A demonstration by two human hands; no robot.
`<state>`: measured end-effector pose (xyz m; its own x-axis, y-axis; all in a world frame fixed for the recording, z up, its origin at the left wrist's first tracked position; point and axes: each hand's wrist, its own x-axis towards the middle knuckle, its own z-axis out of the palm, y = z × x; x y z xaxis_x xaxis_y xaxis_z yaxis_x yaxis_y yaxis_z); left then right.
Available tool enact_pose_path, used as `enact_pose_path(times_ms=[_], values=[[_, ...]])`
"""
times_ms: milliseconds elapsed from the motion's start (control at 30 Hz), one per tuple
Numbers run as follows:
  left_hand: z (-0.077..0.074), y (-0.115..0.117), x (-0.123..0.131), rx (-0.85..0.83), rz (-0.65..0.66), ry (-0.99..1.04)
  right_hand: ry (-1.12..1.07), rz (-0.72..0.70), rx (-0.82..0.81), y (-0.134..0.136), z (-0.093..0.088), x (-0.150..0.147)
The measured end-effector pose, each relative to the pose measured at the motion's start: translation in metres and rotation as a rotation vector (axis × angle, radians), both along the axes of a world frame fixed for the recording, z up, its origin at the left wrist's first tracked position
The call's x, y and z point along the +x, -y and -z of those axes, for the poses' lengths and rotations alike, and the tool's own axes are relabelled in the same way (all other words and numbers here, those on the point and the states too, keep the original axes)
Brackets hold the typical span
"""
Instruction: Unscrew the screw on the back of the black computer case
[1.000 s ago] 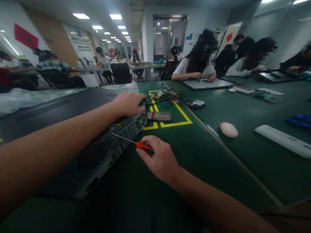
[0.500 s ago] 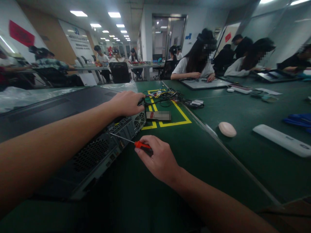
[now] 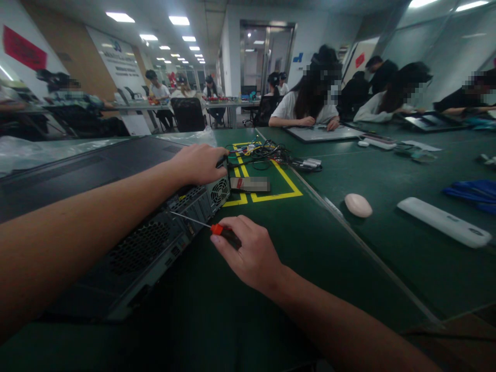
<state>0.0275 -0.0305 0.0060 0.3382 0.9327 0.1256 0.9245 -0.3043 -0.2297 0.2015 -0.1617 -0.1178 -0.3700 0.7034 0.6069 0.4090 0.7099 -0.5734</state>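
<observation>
A black desktop computer case [image 3: 127,155] lies on its side at the left, its grey rear panel with vent grilles turned toward me. My left hand [image 3: 202,164] grips the case's far top corner, thumb bent down over the rear edge, and some of its fingers are hidden. In my right hand [image 3: 251,249] is a screwdriver [image 3: 216,229] with a red and black handle. Its thin shaft slants up to the left, and the tip meets the rear panel near the large honeycomb vent. My left forearm covers part of the case. Whether a screw sits at the tip is too small to tell.
Beyond the case are tangled cables [image 3: 271,150] and a small box [image 3: 250,184] by yellow tape marks on the green table [image 3: 310,248]. To the right lie a computer mouse [image 3: 358,205] and a long white device [image 3: 444,221]. A co-worker [image 3: 310,103] sits opposite.
The view has shifted slightly, moving the scene a little left. The screwdriver handle has turned, showing less red on its grip. My left hand keeps its place on the case.
</observation>
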Motion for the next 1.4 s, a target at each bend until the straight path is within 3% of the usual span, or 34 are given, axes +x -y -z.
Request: enact_pose_path(times_ms=[433, 1400], values=[[-0.0001, 0.0001, 0.0001, -0.007, -0.018, -0.008, 0.000, -0.021, -0.066, -0.0010, 0.0057, -0.0007], [-0.0012, 0.0021, 0.0007, 0.002, 0.024, 0.007, 0.030, 0.006, -0.054, 0.0019, -0.0033, 0.0001]])
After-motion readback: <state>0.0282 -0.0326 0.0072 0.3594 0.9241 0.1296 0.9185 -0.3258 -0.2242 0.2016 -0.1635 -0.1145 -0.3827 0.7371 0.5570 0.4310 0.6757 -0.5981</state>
